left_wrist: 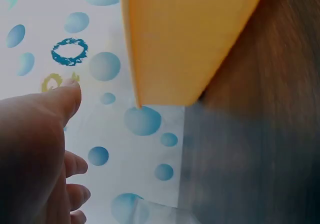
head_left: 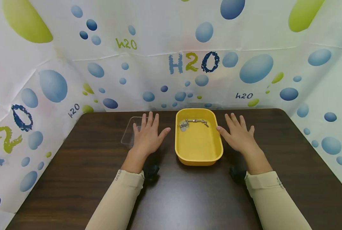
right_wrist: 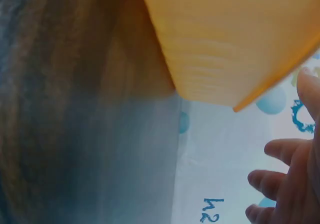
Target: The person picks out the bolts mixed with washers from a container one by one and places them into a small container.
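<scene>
A yellow tray point(head_left: 199, 143) stands near the far middle of the table, with several small silvery metal pieces that look like bolts point(head_left: 195, 121) and a clear round disc point(head_left: 183, 128) at its far end. My left hand point(head_left: 148, 135), fingers spread and palm down, is left of the tray and overlaps a clear plastic box point(head_left: 128, 132) in the head view. My right hand point(head_left: 240, 135) is spread the same way on the other side, its thumb tip right at the tray's rim in that view. Both hands hold nothing. In each wrist view, the tray's outer wall point(left_wrist: 185, 44) point(right_wrist: 235, 39) fills the upper part.
Everything stands on a dark wooden table point(head_left: 194, 195). A white sheet point(head_left: 159, 38) with blue and green drops hangs behind the table and along both sides. Dark wrist devices point(head_left: 151, 172) show beneath the wrists.
</scene>
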